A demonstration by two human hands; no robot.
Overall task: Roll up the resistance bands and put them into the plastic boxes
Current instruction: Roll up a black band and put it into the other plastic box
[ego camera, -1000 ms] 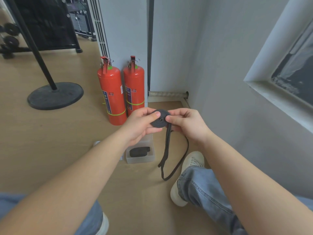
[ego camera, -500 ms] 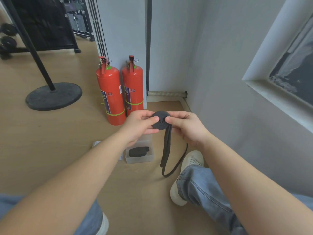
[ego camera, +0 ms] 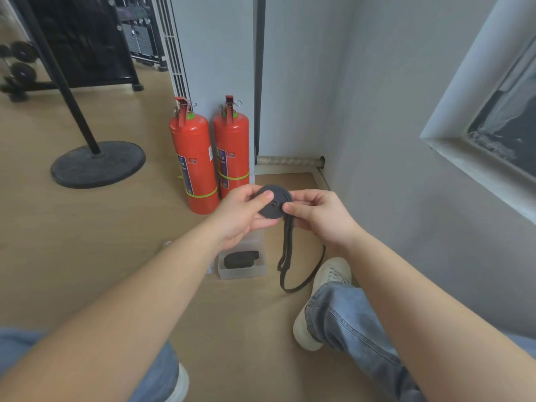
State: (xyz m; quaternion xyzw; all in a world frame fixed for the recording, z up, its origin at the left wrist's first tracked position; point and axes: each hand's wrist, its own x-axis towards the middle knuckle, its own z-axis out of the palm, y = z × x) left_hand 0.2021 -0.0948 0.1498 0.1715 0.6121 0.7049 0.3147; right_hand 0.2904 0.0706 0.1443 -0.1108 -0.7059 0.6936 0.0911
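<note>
Left hand [ego camera: 240,216] and right hand [ego camera: 319,219] pinching resistance band [ego camera: 274,202] coil; loosening pinch risking unwinding, tail dangling.

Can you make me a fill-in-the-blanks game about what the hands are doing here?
1. Both hands, the left hand and the right hand, hold a black band wound into a ____.
2. The loose end of the band hangs down toward the ____.
3. The clear plastic box on the floor already holds one rolled ____.
4. Behind the hands stand ____ red fire extinguishers.

Missing words: roll; floor; band; two
</note>
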